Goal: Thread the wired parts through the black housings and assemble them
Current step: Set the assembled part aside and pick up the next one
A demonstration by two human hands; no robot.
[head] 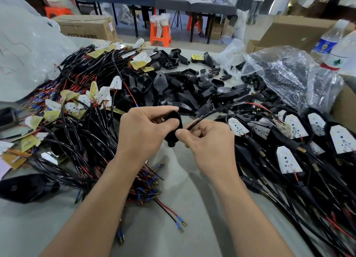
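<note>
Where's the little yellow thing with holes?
In the head view the yellow thing lies far across the table, right of the middle, beside a black housing and left of the clear plastic bag.

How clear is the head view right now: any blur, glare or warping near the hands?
Head view: the black housing in the left hand is smeared by blur; the right hand pinching the cable looks sharper; the clear plastic bag glints with glare; wide-angle bending bows the edges.
</note>
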